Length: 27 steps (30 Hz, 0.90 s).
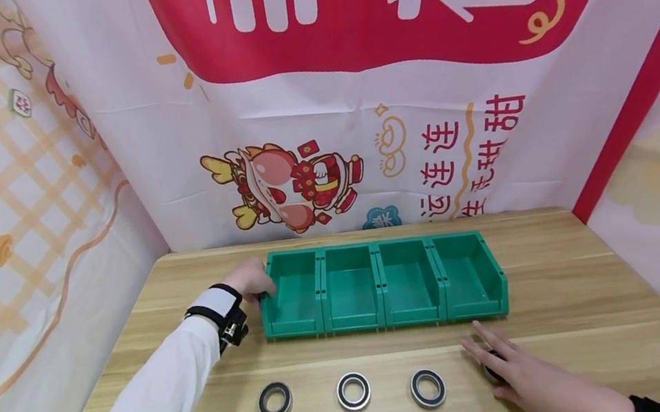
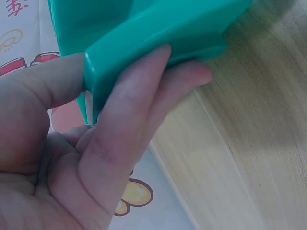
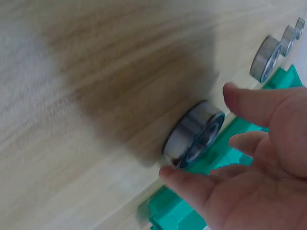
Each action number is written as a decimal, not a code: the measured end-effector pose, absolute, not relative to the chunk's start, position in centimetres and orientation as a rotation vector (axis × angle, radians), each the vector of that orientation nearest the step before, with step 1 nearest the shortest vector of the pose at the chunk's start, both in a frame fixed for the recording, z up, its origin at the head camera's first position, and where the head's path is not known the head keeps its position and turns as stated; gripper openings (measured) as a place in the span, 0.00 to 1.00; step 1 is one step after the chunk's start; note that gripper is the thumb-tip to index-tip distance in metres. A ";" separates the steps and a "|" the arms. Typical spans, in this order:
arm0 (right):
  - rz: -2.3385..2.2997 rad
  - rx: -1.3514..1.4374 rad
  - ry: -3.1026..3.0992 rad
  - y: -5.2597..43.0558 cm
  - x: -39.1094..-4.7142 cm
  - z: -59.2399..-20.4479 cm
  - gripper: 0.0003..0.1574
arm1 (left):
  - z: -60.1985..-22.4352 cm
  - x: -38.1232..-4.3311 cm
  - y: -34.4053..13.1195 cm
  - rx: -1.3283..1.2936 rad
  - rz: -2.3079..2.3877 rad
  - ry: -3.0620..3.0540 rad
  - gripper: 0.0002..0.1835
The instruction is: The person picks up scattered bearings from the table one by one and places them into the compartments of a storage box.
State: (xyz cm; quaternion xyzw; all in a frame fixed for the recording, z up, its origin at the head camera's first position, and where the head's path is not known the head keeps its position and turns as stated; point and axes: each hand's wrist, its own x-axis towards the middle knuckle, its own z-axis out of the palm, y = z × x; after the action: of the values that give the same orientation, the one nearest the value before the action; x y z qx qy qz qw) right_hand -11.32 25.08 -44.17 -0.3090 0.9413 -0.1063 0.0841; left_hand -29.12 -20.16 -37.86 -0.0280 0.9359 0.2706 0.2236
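My left hand [image 1: 250,280] pinches the side wall of the leftmost green storage bin [image 1: 294,277]. The left wrist view shows the thumb and fingers on opposite sides of that bin's wall [image 2: 139,40]. Over at the right, my right hand [image 1: 530,374] is above a ball bearing [image 3: 184,136], its thumb and fingers spread around it. A fingertip [image 3: 168,171] is at the bearing's lower edge, and the thumb stands apart from it. In the head view the hand covers most of this bearing.
More green bins [image 1: 350,287] stand joined in a row with the leftmost one, their insides bare. In front of them lie three more bearings, at left [image 1: 275,402], middle [image 1: 353,391] and right [image 1: 428,389], on the wooden table [image 1: 556,260]. Printed cloth [image 1: 303,98] hangs behind.
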 end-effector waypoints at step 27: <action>-0.325 -0.818 2.756 23.4 -13.5 -42.3 0.24 | -37.2 -29.2 -20.1 -0.074 0.728 2.536 0.04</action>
State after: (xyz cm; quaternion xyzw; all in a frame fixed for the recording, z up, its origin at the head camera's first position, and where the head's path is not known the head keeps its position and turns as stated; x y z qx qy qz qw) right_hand -13.53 23.43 -42.29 -0.2806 0.9453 -0.1113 0.1237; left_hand -29.18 -20.09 -37.20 -0.0272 0.9306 0.2672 0.2485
